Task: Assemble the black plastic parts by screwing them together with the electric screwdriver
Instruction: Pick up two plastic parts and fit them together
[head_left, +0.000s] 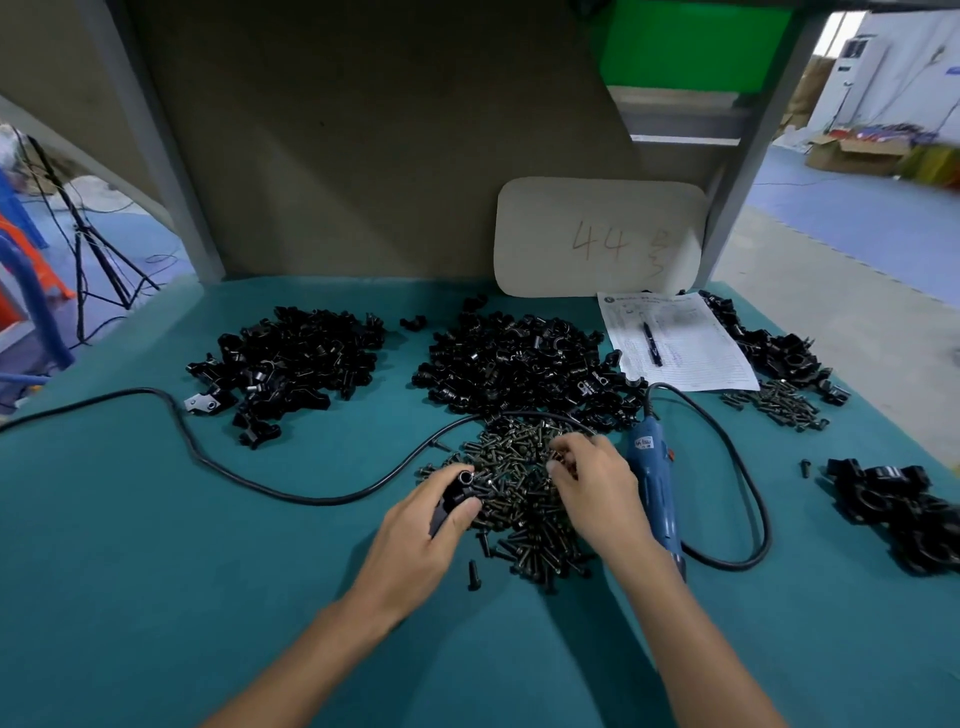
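my left hand is gripping a small black plastic part with a round socket on top, thumb and fingers wrapped round it. it's right at the left edge of the heap of dark metal screws in the middle of the teal tabletop. my right hand is down on the same heap with the fingers bent into the screws, honestly can't tell if i've got one pinched or not. the blue electric screwdriver is lying on the tabletop just right of that hand, not held, bit end towards me, and its black cable loops away across the tabletop to the left. further back sit a left pile of loose black plastic parts and a bigger middle pile of black plastic parts that runs into the screw heap. off to the right there's a printed white paper sheet with a black pen on it, a smaller scatter of screws, and a cluster of black plastic pieces near the right edge.
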